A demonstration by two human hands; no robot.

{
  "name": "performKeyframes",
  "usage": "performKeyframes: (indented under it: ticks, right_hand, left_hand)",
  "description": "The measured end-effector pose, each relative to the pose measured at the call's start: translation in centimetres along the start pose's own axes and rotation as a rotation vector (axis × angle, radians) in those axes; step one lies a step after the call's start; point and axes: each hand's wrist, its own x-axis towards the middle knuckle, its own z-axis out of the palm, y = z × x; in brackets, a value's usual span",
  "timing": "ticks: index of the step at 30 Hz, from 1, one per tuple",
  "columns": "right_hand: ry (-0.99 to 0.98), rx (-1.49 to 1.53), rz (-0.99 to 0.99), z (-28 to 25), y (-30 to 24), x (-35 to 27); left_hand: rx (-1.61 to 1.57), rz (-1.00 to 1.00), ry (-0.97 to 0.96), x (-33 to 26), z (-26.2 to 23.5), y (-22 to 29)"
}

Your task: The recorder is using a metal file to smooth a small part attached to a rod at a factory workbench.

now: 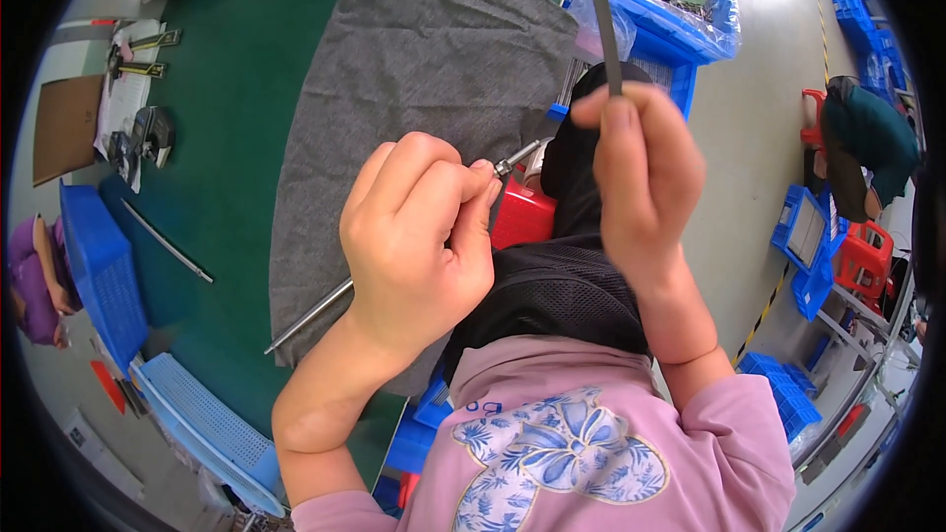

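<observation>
My left hand (419,227) is closed around a slim metal rod (310,315), which slants through the fist above a grey cloth (424,59). Beyond the thumb and forefinger, a stepped metal end (506,166) sticks out toward the right. Raised to the right of it, my right hand (645,163) pinches a thin, dark flat strip (605,25) that points away from me. The strip is apart from the rod, and its exact kind cannot be made out. Part of the rod is hidden inside my left fist.
The cloth covers part of a green table (236,138), where another metal rod (168,242) lies at left. A blue bin (724,20) of small metal parts stands far right. Blue baskets (108,276) line the left edge; a red stool (522,215) is below. Other people sit either side.
</observation>
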Motion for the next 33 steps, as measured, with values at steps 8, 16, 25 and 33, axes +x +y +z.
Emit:
performKeyframes:
  ticks: [8, 16, 25, 33]
  right_hand:
    - [0.028, 0.220, 0.065, 1.4, 1.5, 3.1]
    - [-0.385, 0.169, -0.078, 0.0, 1.2, 2.5]
    - [-0.447, 0.221, 0.069, 0.9, 1.3, 2.3]
    - [-0.262, 0.021, -0.072, 1.6, 1.3, 2.1]
  left_hand:
    - [0.003, 0.049, 0.019, -0.2, 0.2, 0.1]
    - [0.066, 0.014, 0.011, 0.0, 0.1, 0.0]
    - [-0.018, -0.072, 0.024, 0.1, 0.4, -0.4]
    - [-0.072, -0.116, 0.018, 0.1, 0.4, -0.2]
